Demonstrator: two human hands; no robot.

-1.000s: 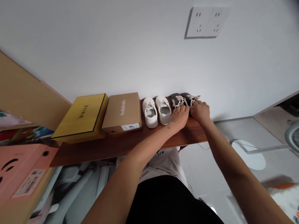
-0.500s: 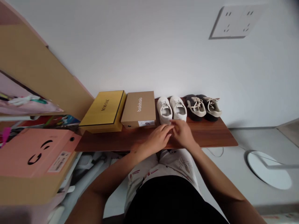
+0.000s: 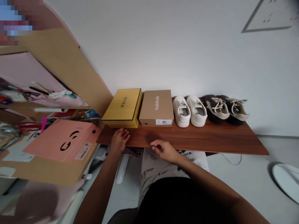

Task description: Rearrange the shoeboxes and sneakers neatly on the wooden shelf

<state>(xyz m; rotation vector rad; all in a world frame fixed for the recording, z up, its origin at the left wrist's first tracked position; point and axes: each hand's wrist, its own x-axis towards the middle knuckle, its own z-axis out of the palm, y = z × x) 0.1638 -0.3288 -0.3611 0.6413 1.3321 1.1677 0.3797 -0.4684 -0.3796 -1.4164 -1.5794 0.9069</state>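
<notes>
The head camera looks down at a long wooden shelf [image 3: 210, 140] with a reddish-brown finish, running along a white wall. The person's left hand [image 3: 120, 140] is at the shelf's front edge, just below a yellow shoebox [image 3: 122, 107] lettered "MMOK". Its fingers are loosely spread and hold nothing, and they seem to rest on or just over the edge, though the view does not settle whether they touch it. The right hand [image 3: 163, 150] is also at the front edge, further along and below a brown cardboard shoebox [image 3: 156, 107] printed "balabala". Its fingers are slightly curled and partly open, with nothing in their grasp. The two hands are well apart, with bare wood between them. The shoeboxes stand side by side near the middle of the shelf, almost touching, with their long sides to the front. Next along are a pair of white sneakers [image 3: 189, 111], then a pair of dark grey sneakers [image 3: 225, 109] with pale laces and soles, all with their heels toward the person. A pink box [image 3: 65, 143] with a drawn face sits tilted at the shelf's left end, in front of a cluttered shelving unit [image 3: 58, 59]. Patterned shorts [image 3: 158, 165] show below the shelf, a wall socket plate [image 3: 268, 15] is at the top right, and a round white base [image 3: 287, 182] stands on the floor at the right.
</notes>
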